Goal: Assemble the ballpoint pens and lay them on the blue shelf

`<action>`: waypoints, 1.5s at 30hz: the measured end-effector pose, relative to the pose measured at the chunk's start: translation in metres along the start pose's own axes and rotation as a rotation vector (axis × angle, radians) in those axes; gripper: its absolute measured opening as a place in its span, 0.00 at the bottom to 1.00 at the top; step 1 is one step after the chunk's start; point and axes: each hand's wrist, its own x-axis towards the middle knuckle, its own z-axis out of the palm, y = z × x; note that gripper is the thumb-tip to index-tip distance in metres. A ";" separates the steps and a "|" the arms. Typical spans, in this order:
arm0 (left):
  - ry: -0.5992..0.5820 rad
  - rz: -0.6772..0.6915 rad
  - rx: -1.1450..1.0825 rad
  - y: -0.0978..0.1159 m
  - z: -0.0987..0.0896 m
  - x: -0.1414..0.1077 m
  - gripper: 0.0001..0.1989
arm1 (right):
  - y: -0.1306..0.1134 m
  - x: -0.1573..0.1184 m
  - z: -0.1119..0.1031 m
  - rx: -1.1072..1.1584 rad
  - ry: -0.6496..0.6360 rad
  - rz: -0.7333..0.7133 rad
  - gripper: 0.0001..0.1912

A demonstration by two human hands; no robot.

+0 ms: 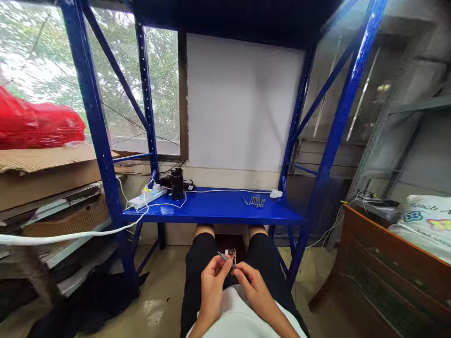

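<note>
Both of my hands are up over my lap, close together. A slim grey pen (222,256) slants between them, its far end pointing up and to the left. My left hand (213,281) pinches it between thumb and fingers. At the lower right end, the fingertips of my right hand (252,284) are closed around the pen's tip; whether they hold a separate small part is too small to tell. Below and beyond the hands, between my legs, a small box-like item with yellow and white marks (230,253) is partly covered by the fingers.
Ahead stands a blue metal shelf (214,206). On it are several pen-like pieces (256,202), a crumpled white scrap (276,193), a black bottle (177,184) and a white power strip (148,197). A white cable (88,234) crosses at left; a wooden cabinet (387,263) stands right.
</note>
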 end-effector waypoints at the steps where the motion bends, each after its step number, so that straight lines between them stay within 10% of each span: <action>1: 0.006 0.005 0.000 0.000 0.000 0.000 0.19 | -0.003 0.000 0.000 -0.002 0.001 0.000 0.21; 45: -0.026 0.047 -0.003 0.003 0.001 -0.001 0.22 | -0.004 0.001 -0.004 0.116 0.005 0.040 0.23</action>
